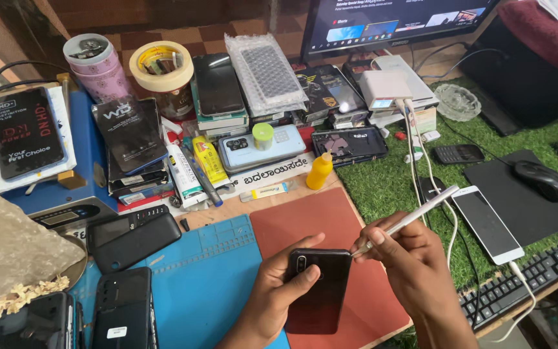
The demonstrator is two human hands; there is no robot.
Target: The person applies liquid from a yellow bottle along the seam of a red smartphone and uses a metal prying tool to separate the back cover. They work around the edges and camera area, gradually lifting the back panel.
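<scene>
Phone [318, 291], the black one in the lower middle of the frame, lies back-up in your left hand [272, 294] above the seam between the blue mat [201, 278] and the red mat [350, 258]. It is a stiff, flat slab, and its glossy back looks slippery and easy to scratch, so I would judge the long edges the safest places to take hold. That is about how you have it: palm underneath, thumb laid across the upper back near the camera, fingers wrapped on the far edge. It looks light enough for one hand.

Your right hand [408, 258] is pinched around a slim white tool [408, 220], gripped low near the working end, its tip touching or just beside the phone's upper right corner. The tool seems rigid and thin; pressed hard there, it could skid off the smooth casing.

Beyond the mats, upper middle of the frame, stands a small yellow bottle [320, 172].
</scene>
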